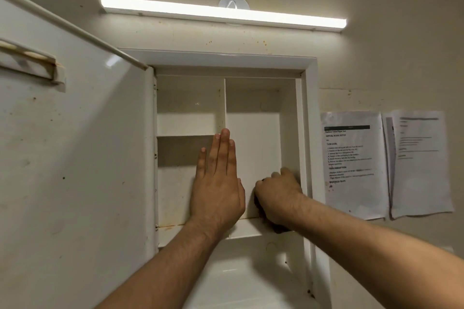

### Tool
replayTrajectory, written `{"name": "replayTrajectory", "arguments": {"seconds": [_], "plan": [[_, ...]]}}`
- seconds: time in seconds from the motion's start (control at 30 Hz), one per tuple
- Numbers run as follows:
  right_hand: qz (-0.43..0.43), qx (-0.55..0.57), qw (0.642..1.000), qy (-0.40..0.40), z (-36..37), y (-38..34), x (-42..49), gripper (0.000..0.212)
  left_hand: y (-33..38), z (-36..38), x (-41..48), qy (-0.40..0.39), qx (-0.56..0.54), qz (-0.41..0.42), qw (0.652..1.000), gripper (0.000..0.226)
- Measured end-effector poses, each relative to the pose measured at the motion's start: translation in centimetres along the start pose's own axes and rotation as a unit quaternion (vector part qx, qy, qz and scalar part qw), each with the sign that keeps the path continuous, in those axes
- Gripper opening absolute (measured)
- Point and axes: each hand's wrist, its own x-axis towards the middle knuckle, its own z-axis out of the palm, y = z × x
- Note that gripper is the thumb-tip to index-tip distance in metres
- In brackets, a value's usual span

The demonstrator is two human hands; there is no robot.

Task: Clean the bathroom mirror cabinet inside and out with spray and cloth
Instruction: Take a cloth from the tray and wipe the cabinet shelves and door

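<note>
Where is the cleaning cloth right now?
In the head view, the dark cloth is bunched in the right hand, low in the cabinet's right compartment, just right of the flat left hand.

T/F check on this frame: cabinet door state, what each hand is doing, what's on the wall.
1. The cabinet door is shut. False: it stands swung open on the left.
2. The left hand is flat, fingers straight, at the vertical divider. True.
3. The right hand is closed on a dark cloth in the right compartment. True.
4. A spray bottle stands on the upper left shelf. False: that shelf is bare.
5. Two printed sheets hang on the wall right of the cabinet. True.
</note>
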Motion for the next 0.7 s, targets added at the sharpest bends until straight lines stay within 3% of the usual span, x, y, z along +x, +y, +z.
{"name": "replayTrajectory", "arguments": {"seconds": [0.1, 0.17, 0.43, 0.53, 0.6, 0.7], "plan": [[0.003, -0.09, 0.983, 0.159, -1.8, 2.3, 1.3, 0.04, 0.0, -0.3, -0.1, 0.002, -0.007, 0.0, 1.0, 0.086], [-0.001, -0.12, 0.972, 0.203, -2.9, 4.3, 1.9, 0.04, 0.0, -0.3, 0.0, 0.006, -0.005, 0.001, 1.0, 0.086], [-0.049, -0.102, 0.988, 0.107, 1.0, 2.1, -0.6, 0.031, 0.2, -0.3, -0.6, -0.003, 0.016, -0.008, 1.0, 0.088], [-0.074, -0.059, 0.995, 0.028, 1.8, 1.2, -1.7, 0.018, -0.2, -0.5, -0.9, -0.009, 0.025, -0.002, 1.0, 0.089], [-0.071, -0.015, 0.997, -0.019, 2.4, 0.7, -2.1, 0.024, -0.6, -0.8, -1.1, -0.011, 0.032, 0.013, 0.999, 0.087], [-0.052, 0.072, 0.996, -0.025, 2.7, -0.6, -2.2, 0.034, -1.1, -0.8, -1.2, -0.014, 0.037, 0.027, 0.999, 0.084]]}}
